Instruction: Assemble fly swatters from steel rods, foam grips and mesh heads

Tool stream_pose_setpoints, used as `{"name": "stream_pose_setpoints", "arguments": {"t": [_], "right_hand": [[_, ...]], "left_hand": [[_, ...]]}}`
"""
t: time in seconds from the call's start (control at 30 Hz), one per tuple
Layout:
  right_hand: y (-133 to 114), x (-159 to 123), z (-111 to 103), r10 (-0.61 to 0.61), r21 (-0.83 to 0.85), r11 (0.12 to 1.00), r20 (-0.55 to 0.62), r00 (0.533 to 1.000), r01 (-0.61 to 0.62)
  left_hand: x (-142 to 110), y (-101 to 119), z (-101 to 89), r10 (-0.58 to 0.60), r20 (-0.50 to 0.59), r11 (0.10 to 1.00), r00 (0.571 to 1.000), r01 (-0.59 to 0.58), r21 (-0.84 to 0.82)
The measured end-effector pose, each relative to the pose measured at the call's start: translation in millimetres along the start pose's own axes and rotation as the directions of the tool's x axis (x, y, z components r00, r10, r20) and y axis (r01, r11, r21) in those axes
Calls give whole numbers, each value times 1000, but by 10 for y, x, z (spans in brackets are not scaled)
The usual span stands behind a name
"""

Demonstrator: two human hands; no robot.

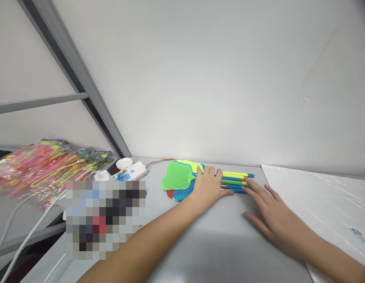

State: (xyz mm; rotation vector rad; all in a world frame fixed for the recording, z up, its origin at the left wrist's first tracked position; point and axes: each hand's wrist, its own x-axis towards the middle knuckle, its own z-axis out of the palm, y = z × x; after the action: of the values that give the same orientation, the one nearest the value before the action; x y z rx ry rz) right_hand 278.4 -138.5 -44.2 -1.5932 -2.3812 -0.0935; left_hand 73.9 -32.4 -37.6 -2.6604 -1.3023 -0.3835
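Several plastic fly swatters [178,175] lie stacked on the grey tabletop [220,255], their mesh heads in green, blue, red and yellow to the left and their coloured handles pointing right. My left hand [207,186] lies across the metal shafts with its fingers over the far side and its thumb along the near side. It hides the middle of the stack. My right hand [273,214] rests flat on the tabletop with its fingers spread, and its fingertips reach the handle ends.
A white power strip [132,171] with cables sits left of the swatters, beside a heap of bright packaged toys [43,169]. A pixelated patch [105,216] covers part of the left side. A grey metal frame [73,70] rises before the wall, and a white board [318,196] lies right.
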Motion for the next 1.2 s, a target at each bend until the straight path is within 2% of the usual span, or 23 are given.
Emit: {"name": "stream_pose_setpoints", "arguments": {"t": [0.1,0.2,0.33,0.43,0.53,0.6,0.7,0.8,0.9,1.07,1.2], "right_hand": [[-84,-81,68,-65,44,997,46,997,63],[-92,-109,107,-59,121,992,133,989,43],[-37,-97,126,-28,180,984,201,979,-9],[-18,-86,134,-57,178,984,209,976,19],[-12,-90,156,-79,168,985,194,978,46],[-3,-97,181,-86,163,985,175,981,57],[15,-106,219,-97,158,985,158,983,72],[14,-107,223,-105,150,986,178,978,79],[-3,-99,193,-92,147,987,208,974,62],[-7,-88,159,-95,173,983,221,971,57],[-3,-81,145,-92,192,980,218,972,50]], "left_hand": [[45,11,30,-72,4,997,997,72,9],[56,33,-7,-90,-7,996,996,90,15],[-33,112,-153,-20,-64,999,998,22,35],[-290,212,-281,169,-91,985,981,-166,39],[-668,297,-376,318,-57,945,946,-322,-62],[-891,316,-410,317,-17,933,948,-315,-174],[-1065,276,-416,249,63,930,967,-220,-294],[-1070,213,-391,209,126,924,970,-153,-350],[-1033,189,-379,215,146,916,966,-148,-373],[-1008,198,-432,216,112,924,970,-166,-344],[-927,140,-480,254,56,939,966,-232,-253]]}}
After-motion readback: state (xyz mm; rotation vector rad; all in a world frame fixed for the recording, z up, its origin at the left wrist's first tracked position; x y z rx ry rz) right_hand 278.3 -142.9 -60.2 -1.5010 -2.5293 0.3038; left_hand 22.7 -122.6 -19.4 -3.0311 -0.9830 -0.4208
